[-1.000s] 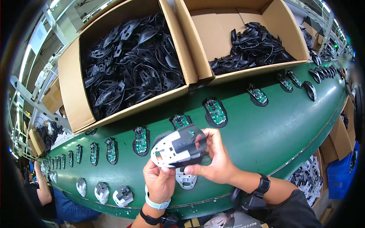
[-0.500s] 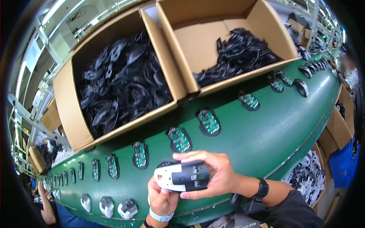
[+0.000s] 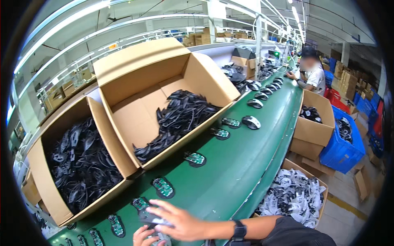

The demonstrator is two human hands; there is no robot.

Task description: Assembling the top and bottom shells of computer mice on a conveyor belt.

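A partly built computer mouse (image 3: 161, 222), white and grey, is between my hands near the lower edge; motion and my fingers blur and hide much of it. My left hand (image 3: 144, 236) has its fingers curled round the lower side of the mouse. Over the top reaches my right hand (image 3: 184, 224), fingers stretched along it and thumb on the near side. Just beyond my fingertips, a mouse base with a green circuit board (image 3: 140, 203) lies on the green conveyor belt (image 3: 221, 184). Another such base (image 3: 163, 187) lies a little farther right.
Two cardboard boxes of black plastic parts, a left box (image 3: 36, 172) and a right box (image 3: 193, 133), border the belt's far side. Closed mice (image 3: 251, 122) stand up the belt. A carton of white shells (image 3: 293, 194) and a blue crate (image 3: 342, 158) stand right. A co-worker (image 3: 314, 74) sits farther along.
My view has swung up and to the right, bringing in the far belt and co-worker. My hands and the mouse now appear lower, and the right hand's fingers are more stretched over it.
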